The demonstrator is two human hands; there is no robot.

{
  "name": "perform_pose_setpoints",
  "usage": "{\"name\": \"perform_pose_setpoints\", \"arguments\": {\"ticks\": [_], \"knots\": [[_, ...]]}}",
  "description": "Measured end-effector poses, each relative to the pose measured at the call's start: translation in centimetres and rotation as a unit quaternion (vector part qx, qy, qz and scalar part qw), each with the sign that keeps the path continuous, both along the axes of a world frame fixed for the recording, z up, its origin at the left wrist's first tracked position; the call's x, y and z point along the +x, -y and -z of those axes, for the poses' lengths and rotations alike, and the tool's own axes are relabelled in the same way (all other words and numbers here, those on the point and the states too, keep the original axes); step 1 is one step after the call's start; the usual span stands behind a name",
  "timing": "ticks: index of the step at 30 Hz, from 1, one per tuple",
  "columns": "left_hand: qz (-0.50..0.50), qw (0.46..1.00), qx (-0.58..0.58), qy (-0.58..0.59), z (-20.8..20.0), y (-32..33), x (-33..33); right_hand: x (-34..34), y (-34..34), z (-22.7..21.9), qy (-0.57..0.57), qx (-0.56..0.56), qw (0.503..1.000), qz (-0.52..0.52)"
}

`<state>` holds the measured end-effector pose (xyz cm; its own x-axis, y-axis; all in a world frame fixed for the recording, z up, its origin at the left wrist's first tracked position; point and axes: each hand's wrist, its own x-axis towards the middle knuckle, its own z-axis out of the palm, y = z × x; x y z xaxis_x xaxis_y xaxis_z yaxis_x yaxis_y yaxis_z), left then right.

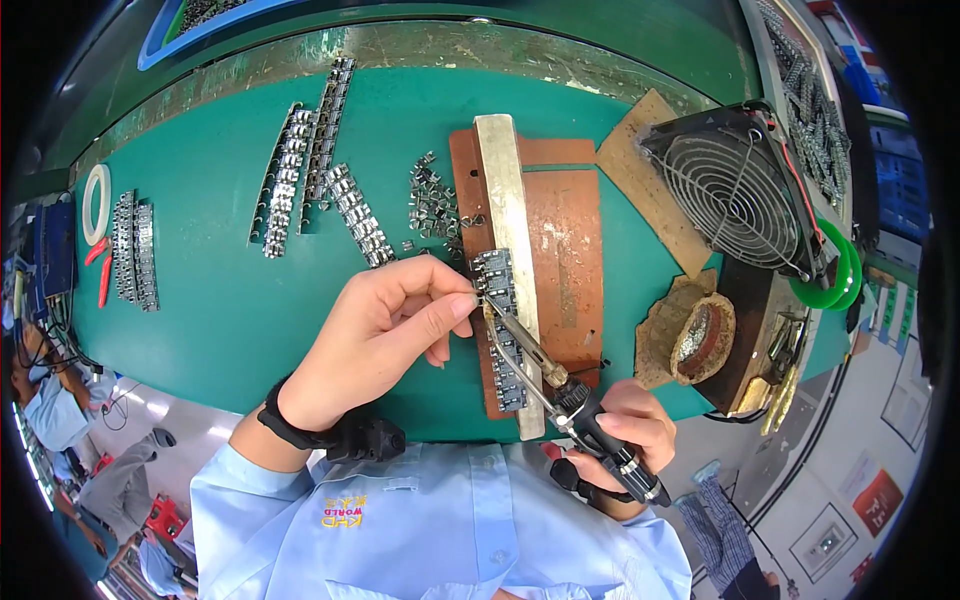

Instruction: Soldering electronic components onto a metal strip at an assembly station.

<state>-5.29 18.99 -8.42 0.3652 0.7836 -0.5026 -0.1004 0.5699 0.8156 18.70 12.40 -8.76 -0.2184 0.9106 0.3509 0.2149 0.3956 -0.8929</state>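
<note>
The left hand (375, 325) is pinching a tiny part (480, 297) at the dark strip (512, 348), seemingly steadying it, while the right hand (640, 430), apart, is gripping the soldering iron (573, 395), aiming its tip there; the pale bar (500, 165) is lying alongside, probably bracing the strip

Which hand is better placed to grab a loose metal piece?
Probably the left hand: it is nearer the loose metal pieces, while the right hand is occupied holding the soldering iron.

Blue tray (200, 36) cut off by the upper edge.
</note>
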Motion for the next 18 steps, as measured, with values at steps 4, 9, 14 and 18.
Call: {"name": "perform_pose_setpoints", "arguments": {"ticks": [4,9,14,18], "knots": [[-0.001,1.000,0.000,-0.003,-0.1,0.0,0.2,0.1,0.3,0.1,-0.022,0.005,0.999,0.023],[-0.005,1.000,-0.001,-0.017,-0.4,0.0,0.6,0.4,0.4,0.1,-0.022,0.009,1.000,0.017],[-0.007,1.000,0.007,-0.025,-0.3,0.0,0.9,0.4,0.1,0.0,-0.009,0.017,1.000,0.011],[-0.005,1.000,0.007,-0.024,-0.2,0.1,1.1,0.8,0.3,0.3,0.007,0.022,1.000,-0.002]]}}
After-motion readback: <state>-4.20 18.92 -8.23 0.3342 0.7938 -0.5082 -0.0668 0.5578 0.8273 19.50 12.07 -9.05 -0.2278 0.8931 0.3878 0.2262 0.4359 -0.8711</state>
